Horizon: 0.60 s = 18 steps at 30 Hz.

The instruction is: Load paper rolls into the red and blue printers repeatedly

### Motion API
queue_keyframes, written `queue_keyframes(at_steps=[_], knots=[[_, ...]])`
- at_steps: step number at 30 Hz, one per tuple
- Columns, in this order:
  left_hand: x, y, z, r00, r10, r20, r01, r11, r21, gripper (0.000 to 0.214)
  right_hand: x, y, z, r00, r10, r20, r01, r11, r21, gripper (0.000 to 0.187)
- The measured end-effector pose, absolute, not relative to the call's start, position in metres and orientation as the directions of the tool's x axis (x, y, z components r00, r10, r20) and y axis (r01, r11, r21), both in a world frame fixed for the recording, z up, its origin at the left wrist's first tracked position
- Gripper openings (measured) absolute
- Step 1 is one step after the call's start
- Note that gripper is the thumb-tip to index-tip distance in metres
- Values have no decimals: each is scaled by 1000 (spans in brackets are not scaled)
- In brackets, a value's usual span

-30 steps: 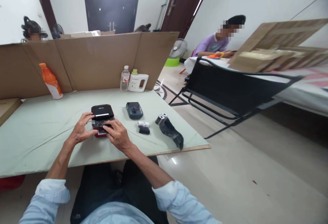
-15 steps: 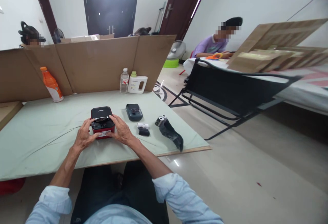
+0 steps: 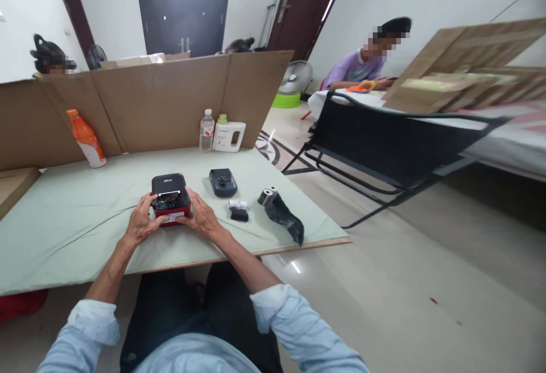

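Observation:
A small boxy printer point(image 3: 169, 184), black on top and red round its lower sides, sits on the table in front of me. Around its left side my left hand point(image 3: 141, 219) is closed, thumb at the front edge. My right hand point(image 3: 203, 216) grips the opposite side, its thumb also at the front by a white label. Dark glossy film or a window shows on the printer's top. To the right lie a dark grey portable printer point(image 3: 222, 182), a white roll point(image 3: 238, 204), a black roll point(image 3: 239, 214) and paper rolls point(image 3: 268, 193) with a black plastic bag point(image 3: 285, 219).
Along the back of the table point(image 3: 98, 248) stands a cardboard screen point(image 3: 162, 106). Before it are an orange bottle point(image 3: 86, 139), a clear water bottle point(image 3: 207, 130) and a white jug point(image 3: 229, 136). A black folding frame point(image 3: 371, 145) and a seated person point(image 3: 350, 71) are to the right.
My right fingers have shifted slightly from the printer's top edge to its right side. The printer stays between both hands; the view has tilted down a little.

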<state>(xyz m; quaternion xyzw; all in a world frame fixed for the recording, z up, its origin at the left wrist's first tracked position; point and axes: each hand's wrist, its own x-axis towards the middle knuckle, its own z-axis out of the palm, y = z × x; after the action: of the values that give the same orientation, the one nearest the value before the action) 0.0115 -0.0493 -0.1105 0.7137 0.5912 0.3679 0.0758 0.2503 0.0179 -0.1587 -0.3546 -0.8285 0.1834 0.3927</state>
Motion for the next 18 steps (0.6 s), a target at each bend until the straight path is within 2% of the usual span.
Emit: queue_keyframes(at_steps=[3, 8, 18], knots=[[13, -49, -112, 2, 917, 399, 752, -264, 604, 82, 248, 13, -173, -438, 780, 447, 472, 623, -624, 110], [19, -47, -112, -8, 955, 297, 626, -227, 746, 121, 247, 15, -185, -448, 766, 460, 475, 640, -604, 99], [28, -46, -127, -30, 950, 312, 471, -261, 842, 118, 247, 16, -181, -471, 745, 472, 512, 667, -541, 107]])
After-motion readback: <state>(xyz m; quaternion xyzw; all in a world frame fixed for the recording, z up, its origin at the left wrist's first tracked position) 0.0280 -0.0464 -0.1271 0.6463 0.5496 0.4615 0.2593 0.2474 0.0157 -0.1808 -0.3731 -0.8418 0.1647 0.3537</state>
